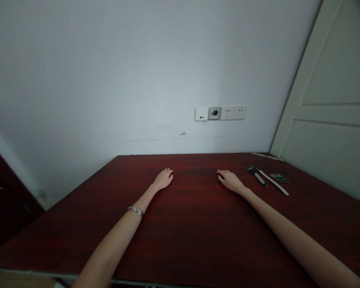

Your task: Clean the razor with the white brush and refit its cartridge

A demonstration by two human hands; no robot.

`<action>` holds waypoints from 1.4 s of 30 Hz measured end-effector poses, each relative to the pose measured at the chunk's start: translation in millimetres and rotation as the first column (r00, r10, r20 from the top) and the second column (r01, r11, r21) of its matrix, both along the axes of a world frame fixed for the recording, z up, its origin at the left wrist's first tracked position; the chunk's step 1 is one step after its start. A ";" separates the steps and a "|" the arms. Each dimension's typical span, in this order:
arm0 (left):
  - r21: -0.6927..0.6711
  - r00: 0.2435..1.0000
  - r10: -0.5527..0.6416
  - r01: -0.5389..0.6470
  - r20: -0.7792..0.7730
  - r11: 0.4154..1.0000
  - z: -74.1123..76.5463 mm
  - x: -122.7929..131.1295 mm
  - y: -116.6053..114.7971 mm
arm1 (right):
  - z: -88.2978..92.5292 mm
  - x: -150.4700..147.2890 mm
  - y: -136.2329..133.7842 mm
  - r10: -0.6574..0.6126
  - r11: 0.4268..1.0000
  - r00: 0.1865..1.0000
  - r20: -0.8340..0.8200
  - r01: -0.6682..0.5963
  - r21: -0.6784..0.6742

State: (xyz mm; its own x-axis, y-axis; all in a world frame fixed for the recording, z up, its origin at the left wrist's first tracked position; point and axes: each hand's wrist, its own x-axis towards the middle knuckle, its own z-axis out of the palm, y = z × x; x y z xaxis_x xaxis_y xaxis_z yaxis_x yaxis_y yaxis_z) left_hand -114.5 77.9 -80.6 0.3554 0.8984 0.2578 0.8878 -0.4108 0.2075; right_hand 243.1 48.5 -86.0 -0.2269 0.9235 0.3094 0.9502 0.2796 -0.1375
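Note:
On the dark red tabletop (186, 224) both of my hands rest palm down, well apart from each other. My left hand (164, 179) lies left of the middle, open and holding nothing, with a silver bracelet (136, 210) further down that arm. Right of the middle lies my right hand (229, 181), also open and with nothing in it. Nearest to it on the right is a razor (258, 177) with a grey handle. Beside the razor lies a long, thin white object (273, 182), and a small clear packet (279, 177) is just beyond that.
A flat strip (267, 156) lies at the table's back right corner. The pale wall (156, 80) behind the table carries a row of sockets (220, 113). A white panelled door (333, 100) stands along the right side.

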 end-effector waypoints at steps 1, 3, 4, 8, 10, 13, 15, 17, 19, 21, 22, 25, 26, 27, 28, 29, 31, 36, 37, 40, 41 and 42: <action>0.002 1.000 -0.001 0.001 -0.001 1.000 -0.2 0.1 0.1 | -0.6 0.4 0.8 -0.002 1.000 1.000 0.004 0.002 -0.001; 0.006 1.000 0.000 0.000 -0.007 1.000 -0.5 0.5 0.6 | -1.7 1.1 2.3 -0.003 1.000 1.000 0.009 0.003 0.000; 0.007 1.000 0.000 0.000 -0.010 1.000 -0.6 0.6 0.9 | -2.0 1.4 2.8 0.000 1.000 1.000 0.009 0.000 0.001; -0.002 1.000 0.002 -0.002 -0.022 1.000 0.0 0.7 1.9 | -1.4 1.7 3.2 -0.001 1.000 1.000 0.005 0.001 0.003; -0.003 1.000 0.004 -0.004 -0.028 1.000 0.2 0.4 2.2 | -0.7 1.0 2.2 -0.005 1.000 1.000 0.007 0.005 0.004; 0.001 0.999 0.003 -0.003 -0.033 1.000 0.0 0.1 3.0 | 1.0 -1.3 0.0 -0.014 1.000 1.000 -0.002 0.014 0.004; 0.004 0.999 0.002 -0.002 -0.034 1.000 -0.2 0.1 3.8 | 4.1 -2.2 -1.2 -0.016 1.000 1.000 -0.027 0.016 -0.009; 0.003 1.000 0.003 -0.002 -0.031 1.000 -0.3 0.3 4.5 | 10.6 0.1 -1.5 -0.023 1.000 0.998 -0.066 0.022 -0.013; 0.003 1.000 0.007 -0.007 -0.023 1.000 -0.5 0.4 5.1 | 21.0 8.9 -0.7 -0.053 0.998 0.992 -0.112 0.054 0.013; 0.008 1.000 0.010 -0.010 -0.017 1.000 -0.7 0.5 5.7 | 33.9 26.3 0.2 -0.117 0.991 0.981 -0.157 0.125 0.044; 0.011 1.000 0.009 -0.008 -0.016 1.000 -0.9 0.5 6.0 | 40.3 38.3 0.4 -0.160 0.984 0.972 -0.174 0.171 0.046; 0.018 1.000 0.000 0.000 -0.005 1.000 -0.8 1.0 6.7 | 54.2 81.9 -2.6 -0.336 0.938 0.921 -0.196 0.346 0.019; 0.020 1.000 -0.001 0.001 0.003 1.000 -0.4 1.4 6.6 | 56.1 96.5 -5.0 -0.382 0.921 0.906 -0.184 0.390 0.011; 0.022 1.000 0.000 0.000 0.008 1.000 0.1 1.8 6.4 | 56.6 109.8 -8.1 -0.418 0.905 0.892 -0.171 0.425 0.006; 0.023 1.000 0.001 -0.002 0.009 1.000 0.7 2.3 6.1 | 55.8 121.2 -11.7 -0.451 0.890 0.878 -0.160 0.456 -0.005; 0.023 1.000 0.005 -0.005 0.005 1.000 1.4 2.8 5.6 | 54.1 130.4 -15.6 -0.481 0.875 0.864 -0.146 0.483 -0.021; 0.024 1.000 0.012 -0.011 -0.014 1.000 2.6 3.8 4.6 | 49.2 141.5 -23.2 -0.518 0.855 0.847 -0.116 0.513 -0.071; 0.038 1.000 0.009 -0.008 -0.021 0.999 1.9 4.5 5.0 | 39.9 142.4 -33.1 -0.528 0.839 0.847 -0.065 0.509 -0.194; 0.042 1.000 0.008 -0.007 -0.016 0.999 1.2 4.3 5.6 | 39.2 141.4 -33.2 -0.531 0.836 0.845 -0.062 0.510 -0.203; 0.048 1.000 0.010 -0.009 -0.022 0.999 -0.7 3.7 7.0 | 38.2 140.3 -31.7 -0.528 0.834 0.846 -0.067 0.503 -0.226; 0.047 1.000 0.012 -0.011 -0.027 0.999 -1.1 3.5 7.3 | 37.8 140.7 -30.8 -0.523 0.837 0.849 -0.074 0.495 -0.234; 0.045 0.999 0.015 -0.013 -0.030 0.999 -1.3 3.4 7.5 | 37.2 141.3 -30.0 -0.517 0.839 0.852 -0.084 0.486 -0.243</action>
State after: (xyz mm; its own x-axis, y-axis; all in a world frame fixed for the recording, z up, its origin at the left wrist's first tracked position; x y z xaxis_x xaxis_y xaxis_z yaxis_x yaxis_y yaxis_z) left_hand -111.1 85.4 -81.8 0.3510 0.8912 0.2873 0.8992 -0.4065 0.1622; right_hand 384.4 18.5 -48.7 0.3164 0.9439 0.0941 0.9182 -0.2798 -0.2805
